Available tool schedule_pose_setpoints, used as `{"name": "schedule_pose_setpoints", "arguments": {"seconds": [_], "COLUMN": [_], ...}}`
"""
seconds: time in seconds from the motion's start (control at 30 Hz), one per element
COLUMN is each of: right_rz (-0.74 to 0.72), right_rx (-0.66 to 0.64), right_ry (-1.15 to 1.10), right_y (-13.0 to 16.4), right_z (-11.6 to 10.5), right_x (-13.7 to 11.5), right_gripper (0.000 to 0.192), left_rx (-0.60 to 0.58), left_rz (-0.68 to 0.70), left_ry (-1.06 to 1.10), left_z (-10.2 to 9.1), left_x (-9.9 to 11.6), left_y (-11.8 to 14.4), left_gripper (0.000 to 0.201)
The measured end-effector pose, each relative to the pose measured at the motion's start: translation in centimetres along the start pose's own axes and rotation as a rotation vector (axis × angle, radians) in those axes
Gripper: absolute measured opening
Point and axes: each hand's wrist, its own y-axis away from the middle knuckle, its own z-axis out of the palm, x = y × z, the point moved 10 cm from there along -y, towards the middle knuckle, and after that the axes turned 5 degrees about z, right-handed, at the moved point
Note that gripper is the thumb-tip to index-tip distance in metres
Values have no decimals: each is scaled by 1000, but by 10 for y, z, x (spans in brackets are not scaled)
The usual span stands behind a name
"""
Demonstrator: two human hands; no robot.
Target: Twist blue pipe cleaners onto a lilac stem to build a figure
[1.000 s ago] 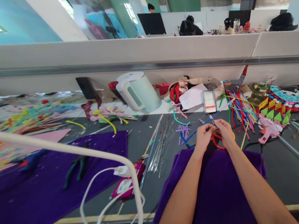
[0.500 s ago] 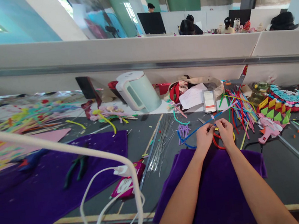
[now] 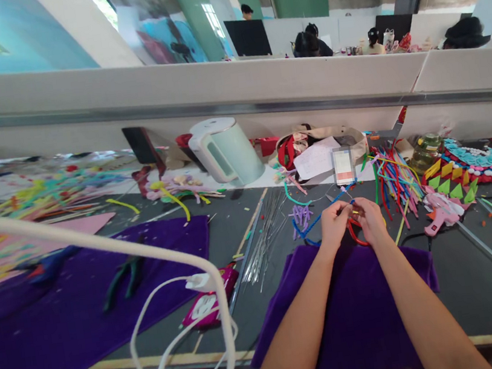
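Note:
My left hand (image 3: 335, 226) and my right hand (image 3: 371, 222) are close together above the far edge of a folded purple cloth (image 3: 359, 309). Both pinch a thin blue pipe cleaner, whose held part is mostly covered by the fingers. Another stretch of blue pipe cleaner (image 3: 304, 232) curves on the table left of my left hand. Directly beneath the hands are scissors with red and yellow handles (image 3: 357, 236), partly hidden. Short purple pipe cleaner pieces (image 3: 301, 214) lie in a small pile to the left.
A bundle of coloured pipe cleaners (image 3: 396, 182) and a pink glue gun (image 3: 442, 210) lie to the right. Thin metal wires (image 3: 265, 237) and a kettle (image 3: 227, 152) are left. A white cable (image 3: 220, 310) crosses the near left. Pliers (image 3: 126, 279) rest on purple cloth.
The long blue strand that stretched diagonally past my hands is now mostly out of sight around the fingers. My hands have drawn slightly closer together, the right one moving left.

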Motion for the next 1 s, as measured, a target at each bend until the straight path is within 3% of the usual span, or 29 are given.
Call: {"name": "schedule_pose_setpoints", "arguments": {"seconds": [0.2, 0.37, 0.5, 0.7, 0.83, 1.0], "right_rz": [92, 93, -62, -483, -532, -569], "right_rx": [-81, -109, -30, 170, 207, 206], "right_ry": [-106, -150, 10, 450, 685, 758], "right_y": [-6, -2, 4, 15, 16, 21], "right_z": [6, 10, 5, -5, -4, -1], "right_x": [13, 11, -6, -43, -47, -51], "right_gripper": [9, 8, 16, 19, 18, 23], "left_rx": [-72, -52, -16, 15, 37, -5], "left_rz": [-146, -110, -16, 64, 118, 188], "left_ry": [223, 196, 80, -134, -269, -367], "left_z": [11, 8, 2, -5, -8, -2], "left_x": [-8, -3, 3, 3, 7, 16], "left_y": [4, 4, 1, -2, -3, 1], "left_gripper": [24, 23, 20, 19, 18, 17]}}
